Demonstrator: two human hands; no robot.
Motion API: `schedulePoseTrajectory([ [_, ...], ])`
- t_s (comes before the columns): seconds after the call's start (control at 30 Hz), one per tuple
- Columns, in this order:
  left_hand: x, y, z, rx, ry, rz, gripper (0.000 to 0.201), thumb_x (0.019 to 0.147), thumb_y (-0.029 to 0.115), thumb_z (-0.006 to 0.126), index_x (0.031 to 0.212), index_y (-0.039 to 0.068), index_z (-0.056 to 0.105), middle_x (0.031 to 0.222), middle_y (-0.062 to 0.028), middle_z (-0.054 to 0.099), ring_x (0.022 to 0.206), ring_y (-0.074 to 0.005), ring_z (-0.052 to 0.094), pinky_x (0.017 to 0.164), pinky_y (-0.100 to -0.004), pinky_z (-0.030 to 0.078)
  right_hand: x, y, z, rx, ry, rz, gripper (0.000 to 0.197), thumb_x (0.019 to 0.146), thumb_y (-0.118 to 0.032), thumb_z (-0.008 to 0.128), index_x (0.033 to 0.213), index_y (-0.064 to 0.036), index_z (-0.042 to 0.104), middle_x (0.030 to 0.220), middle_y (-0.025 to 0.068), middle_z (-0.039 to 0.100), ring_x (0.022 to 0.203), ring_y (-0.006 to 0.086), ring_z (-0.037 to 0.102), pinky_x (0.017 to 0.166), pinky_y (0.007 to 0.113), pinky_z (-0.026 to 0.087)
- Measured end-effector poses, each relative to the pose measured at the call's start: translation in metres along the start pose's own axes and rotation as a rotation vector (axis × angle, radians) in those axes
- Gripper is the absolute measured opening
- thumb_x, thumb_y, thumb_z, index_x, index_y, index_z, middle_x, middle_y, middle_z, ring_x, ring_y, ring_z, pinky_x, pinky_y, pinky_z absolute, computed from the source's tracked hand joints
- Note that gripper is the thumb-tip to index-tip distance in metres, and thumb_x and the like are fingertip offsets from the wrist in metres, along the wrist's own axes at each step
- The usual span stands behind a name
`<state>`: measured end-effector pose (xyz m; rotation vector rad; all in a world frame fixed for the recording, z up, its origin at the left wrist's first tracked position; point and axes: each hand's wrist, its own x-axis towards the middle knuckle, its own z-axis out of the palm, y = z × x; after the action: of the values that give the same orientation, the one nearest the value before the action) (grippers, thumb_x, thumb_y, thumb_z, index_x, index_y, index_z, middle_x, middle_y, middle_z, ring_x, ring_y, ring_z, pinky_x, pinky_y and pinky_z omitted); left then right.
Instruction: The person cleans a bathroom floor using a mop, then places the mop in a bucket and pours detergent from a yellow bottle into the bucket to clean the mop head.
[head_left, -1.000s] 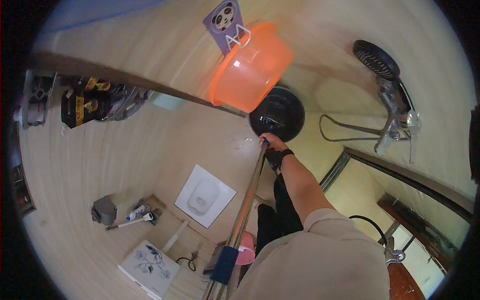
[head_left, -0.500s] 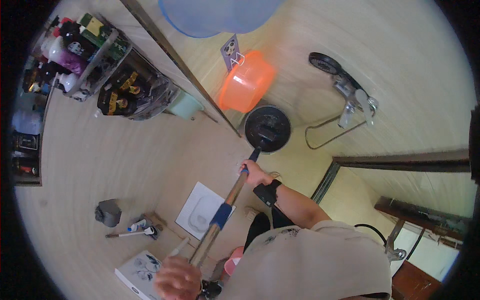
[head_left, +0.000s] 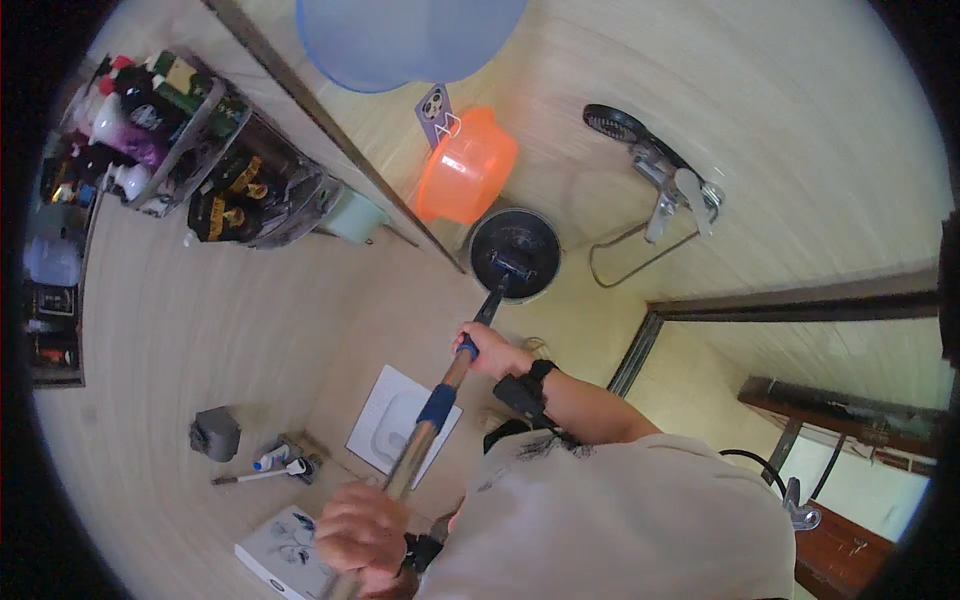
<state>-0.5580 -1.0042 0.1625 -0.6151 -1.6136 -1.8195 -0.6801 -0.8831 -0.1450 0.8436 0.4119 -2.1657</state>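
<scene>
My right hand (head_left: 485, 350) is closed around the lower part of a long mop (head_left: 432, 408), close to a blue band on its pole. My left hand (head_left: 362, 532) grips the upper part of the same pole, at the lower left. The pole slants away from me, and its dark head rests inside a round black bucket (head_left: 545, 283). Dark liquid seems to be in the bucket, and the lower part of the mop head is hard to make out. Both wrists wear black bands.
Beside the bucket hangs an orange basin (head_left: 468, 165), with a blue tub (head_left: 410, 45) above. A shower head and tap (head_left: 660, 175) are on the right wall. A squat toilet (head_left: 400, 420) lies in the floor. Bottles fill a corner shelf (head_left: 205, 110); a toilet brush (head_left: 265, 474) hangs low.
The view has shifted slightly, so the bucket and basin sit further left. My left hand has slid or moved a little up and right in the picture; both hands stay on the mop.
</scene>
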Motion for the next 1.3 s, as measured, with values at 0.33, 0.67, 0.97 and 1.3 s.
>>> schedulePoseTrajectory([
  [0.33, 0.037, -0.012, -0.028, -0.128, -0.029, -0.043, 0.012, 0.080, 0.014, 0.053, 0.091, 0.010, 0.049, 0.051, -0.0031, 0.045, 0.039, -0.0140, 0.039, 0.044, -0.0265, 0.036, 0.187, -0.057, -0.158, -0.634, -0.271, -0.240, 0.008, 0.076, -0.007, 0.051, 0.081, -0.0064, 0.046, 0.074, 0.0047, 0.048, 0.071, 0.0185, 0.053, 0.063, 0.033, 0.044],
  [0.67, 0.011, -0.047, -0.013, 0.116, 0.207, -0.122, 0.008, 0.084, 0.019, 0.047, 0.083, 0.011, 0.046, 0.063, -0.0054, 0.049, 0.048, -0.0136, 0.046, 0.048, -0.0266, 0.042, 0.230, -0.121, -0.154, -0.902, -0.162, -0.017, 0.013, 0.075, -0.023, 0.053, 0.078, -0.0113, 0.048, 0.080, 0.0046, 0.053, 0.077, 0.0187, 0.055, 0.058, 0.039, 0.047],
  [0.97, -0.020, -0.115, 0.008, 0.255, 0.153, -0.288, 0.023, 0.085, 0.018, 0.048, 0.066, 0.014, 0.037, 0.051, -0.0016, 0.046, 0.043, -0.0095, 0.045, 0.039, -0.0249, 0.041, 0.208, -0.101, -0.157, 0.085, 0.198, -0.030, 0.013, 0.076, -0.013, 0.048, 0.067, -0.0060, 0.042, 0.060, 0.0060, 0.042, 0.055, 0.0196, 0.046, 0.051, 0.033, 0.043],
  [1.3, -0.029, -0.096, 0.018, 0.037, 0.245, -0.366, 0.030, 0.082, 0.020, 0.057, 0.062, 0.009, 0.038, 0.052, -0.0037, 0.045, 0.046, -0.0160, 0.045, 0.043, -0.0315, 0.040, 0.033, -0.006, 0.001, 0.039, -0.091, -0.021, 0.005, 0.076, -0.001, 0.045, 0.076, -0.0052, 0.043, 0.066, 0.0035, 0.042, 0.062, 0.0132, 0.045, 0.058, 0.026, 0.042],
])
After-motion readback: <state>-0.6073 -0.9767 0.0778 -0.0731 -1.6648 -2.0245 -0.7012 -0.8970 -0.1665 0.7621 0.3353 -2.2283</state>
